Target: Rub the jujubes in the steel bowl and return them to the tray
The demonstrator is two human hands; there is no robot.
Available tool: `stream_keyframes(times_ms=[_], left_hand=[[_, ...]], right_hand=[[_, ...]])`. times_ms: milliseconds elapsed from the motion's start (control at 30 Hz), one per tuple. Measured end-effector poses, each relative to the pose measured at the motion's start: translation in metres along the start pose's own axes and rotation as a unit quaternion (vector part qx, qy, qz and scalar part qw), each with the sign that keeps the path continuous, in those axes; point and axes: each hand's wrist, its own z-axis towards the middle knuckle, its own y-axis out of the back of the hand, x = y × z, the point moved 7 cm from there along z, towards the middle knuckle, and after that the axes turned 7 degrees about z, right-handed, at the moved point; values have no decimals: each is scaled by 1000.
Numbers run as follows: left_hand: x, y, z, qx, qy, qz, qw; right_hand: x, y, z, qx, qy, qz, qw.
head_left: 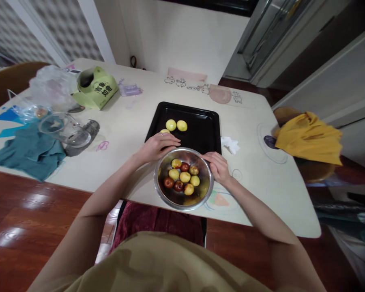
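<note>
A shiny steel bowl [184,205] sits at the table's near edge, overlapping the front of a black tray [200,125]. Inside it lie several small round fruits [185,177], yellow-green to red-brown, that look like fresh jujubes. Two yellow-green ones [176,125] rest on the tray, and a third [164,131] is partly covered by my left hand [158,147]. That hand reaches over the tray's front left with fingers stretched out, close to the bowl's rim. My right hand [218,165] holds the bowl's right rim, its thumb against the outside.
On the white table's left stand a clear glass jug [65,129], a teal cloth [27,150], a green paper carton [97,87] and a plastic bag [53,87]. A crumpled tissue [230,144] lies right of the tray. A yellow cloth [308,138] hangs over a chair at right.
</note>
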Motion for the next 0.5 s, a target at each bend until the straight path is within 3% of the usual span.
stream_keyframes(times_ms=[233,500], left_hand=[[31,-4,-7,16,101,94,990],[51,-6,-18,43,153,146,976]], right_hand=[[5,3,-1,-14,43,-11,999],[0,2,-3,-5,21,-21,1000]])
